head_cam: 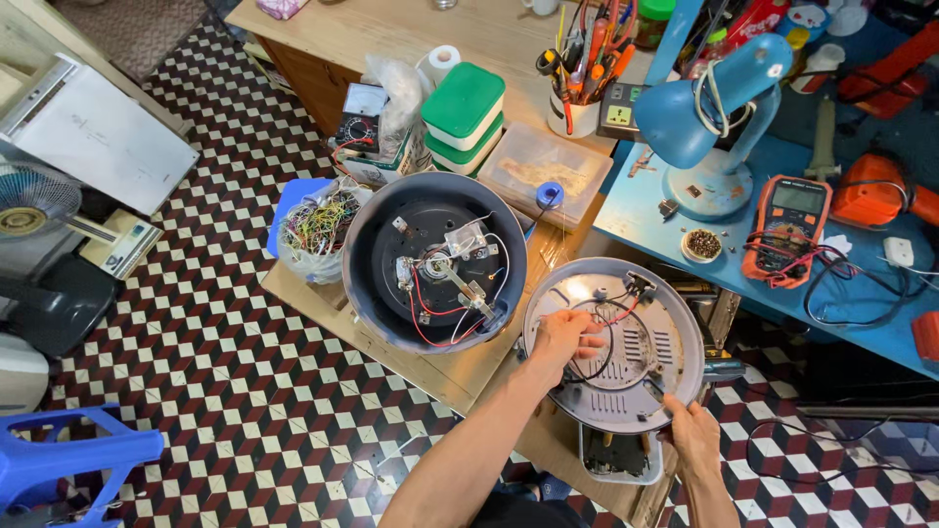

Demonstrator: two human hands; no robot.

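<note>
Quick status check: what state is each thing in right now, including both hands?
Cooker body: upside down, base off, wiring exposed.
Base plate: detached, tilted, held up.
Left hand: on base plate, at its wires.
Right hand: gripping plate's rim.
Desk lamp: cannot tell whether lit.

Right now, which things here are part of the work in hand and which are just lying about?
In hand: round grey metal base plate, black and red wires, upturned grey cooker body, left hand, right hand.

Lying about: blue desk lamp, orange multimeter, green-lidded boxes, pen cup.

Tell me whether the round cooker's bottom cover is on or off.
Off: the grey bottom cover is in both hands, and the cooker body shows bare wiring.
</note>
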